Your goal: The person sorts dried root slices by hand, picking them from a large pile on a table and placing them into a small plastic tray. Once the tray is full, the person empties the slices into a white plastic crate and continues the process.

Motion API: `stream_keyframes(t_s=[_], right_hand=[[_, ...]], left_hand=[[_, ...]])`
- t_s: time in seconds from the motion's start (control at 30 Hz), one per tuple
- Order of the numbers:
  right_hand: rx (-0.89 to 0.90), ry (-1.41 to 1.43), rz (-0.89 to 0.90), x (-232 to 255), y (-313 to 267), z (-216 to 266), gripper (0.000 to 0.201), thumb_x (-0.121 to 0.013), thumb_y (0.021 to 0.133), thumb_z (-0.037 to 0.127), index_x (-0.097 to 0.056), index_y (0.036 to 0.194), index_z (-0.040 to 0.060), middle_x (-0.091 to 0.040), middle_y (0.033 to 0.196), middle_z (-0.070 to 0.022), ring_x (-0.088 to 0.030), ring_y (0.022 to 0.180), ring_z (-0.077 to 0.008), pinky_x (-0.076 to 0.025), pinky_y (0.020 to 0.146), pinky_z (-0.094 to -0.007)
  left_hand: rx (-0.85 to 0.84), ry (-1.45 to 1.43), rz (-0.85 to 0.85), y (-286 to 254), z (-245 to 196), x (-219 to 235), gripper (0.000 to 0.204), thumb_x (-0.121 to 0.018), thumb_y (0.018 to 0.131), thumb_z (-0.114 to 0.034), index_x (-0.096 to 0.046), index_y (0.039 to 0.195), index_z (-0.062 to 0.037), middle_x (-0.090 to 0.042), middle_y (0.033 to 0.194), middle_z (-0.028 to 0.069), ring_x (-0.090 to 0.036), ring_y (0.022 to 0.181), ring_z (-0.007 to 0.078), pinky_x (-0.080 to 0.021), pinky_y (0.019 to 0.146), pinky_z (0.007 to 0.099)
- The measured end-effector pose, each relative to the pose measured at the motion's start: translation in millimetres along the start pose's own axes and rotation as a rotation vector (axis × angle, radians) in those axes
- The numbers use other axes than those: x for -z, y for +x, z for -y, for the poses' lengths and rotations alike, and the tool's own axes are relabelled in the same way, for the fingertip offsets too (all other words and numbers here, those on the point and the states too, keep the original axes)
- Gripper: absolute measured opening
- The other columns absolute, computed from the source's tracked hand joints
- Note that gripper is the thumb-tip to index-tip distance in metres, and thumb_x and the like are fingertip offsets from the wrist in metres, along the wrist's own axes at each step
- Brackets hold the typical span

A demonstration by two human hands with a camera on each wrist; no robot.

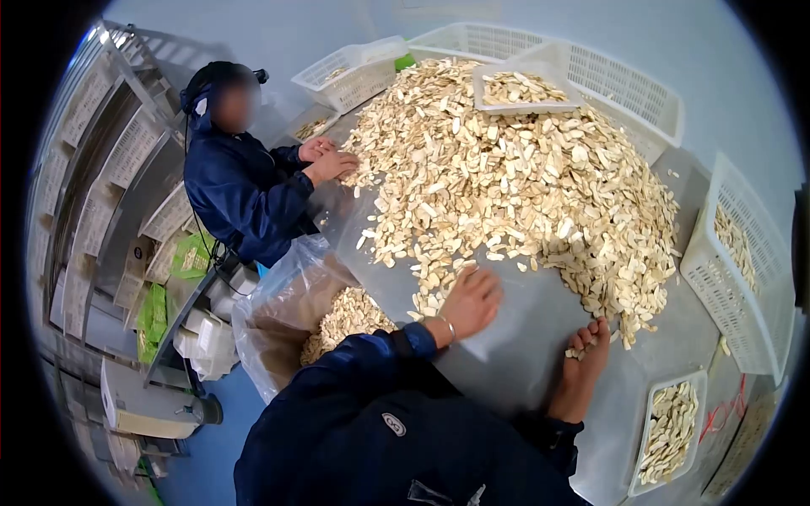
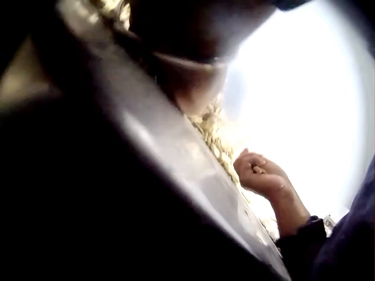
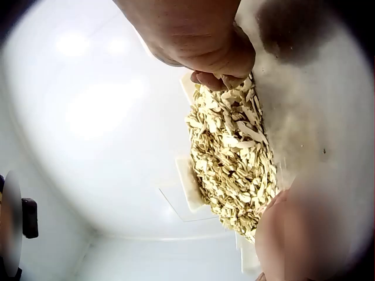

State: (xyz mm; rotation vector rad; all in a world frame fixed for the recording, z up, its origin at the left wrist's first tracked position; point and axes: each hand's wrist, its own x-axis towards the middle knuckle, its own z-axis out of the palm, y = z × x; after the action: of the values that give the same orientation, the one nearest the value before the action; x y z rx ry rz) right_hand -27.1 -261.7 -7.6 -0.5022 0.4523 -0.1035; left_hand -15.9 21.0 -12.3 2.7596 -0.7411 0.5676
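A large heap of pale dried slices [image 1: 523, 177] covers much of the metal table [image 1: 506, 363]. My left hand [image 1: 471, 302], with a bracelet at the wrist, is over the tabletop at the heap's near edge, its fingers slightly blurred and loosely bent. Beside it, a trail of slices [image 1: 429, 295] runs toward the table's left edge. My right hand [image 1: 588, 354] is at the heap's near right corner, fingers curled around a few slices [image 1: 575, 351]. In the right wrist view, the right hand [image 3: 193, 32] hangs over the slices; in the left wrist view its curled fingers [image 2: 253, 165] show.
Another person [image 1: 245, 177] works with both hands at the heap's left side. A plastic-lined carton [image 1: 278, 337] of slices stands below the table edge. White baskets [image 1: 742, 270] line the back and right; a small tray [image 1: 671, 430] of slices sits at the near right, beside red cord [image 1: 724, 413].
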Motion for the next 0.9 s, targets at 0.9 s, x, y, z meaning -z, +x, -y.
stream_keyframes(t_s=[0.9], right_hand=[[-0.082, -0.029, -0.023, -5.9, -4.3, -3.6, 0.01, -0.06, 0.1, 0.021, -0.057, 0.105, 0.0127, -0.05, 0.077, 0.005, -0.043, 0.06, -0.0067, -0.034, 0.047, -0.0223]], left_hand=[[0.493, -0.289, -0.214, -8.7, 133.1, 48.8, 0.048, -0.07, 0.085, -0.02, -0.058, 0.127, -0.0015, -0.054, 0.129, 0.0231, -0.054, 0.12, 0.0424, -0.045, 0.103, 0.0455]])
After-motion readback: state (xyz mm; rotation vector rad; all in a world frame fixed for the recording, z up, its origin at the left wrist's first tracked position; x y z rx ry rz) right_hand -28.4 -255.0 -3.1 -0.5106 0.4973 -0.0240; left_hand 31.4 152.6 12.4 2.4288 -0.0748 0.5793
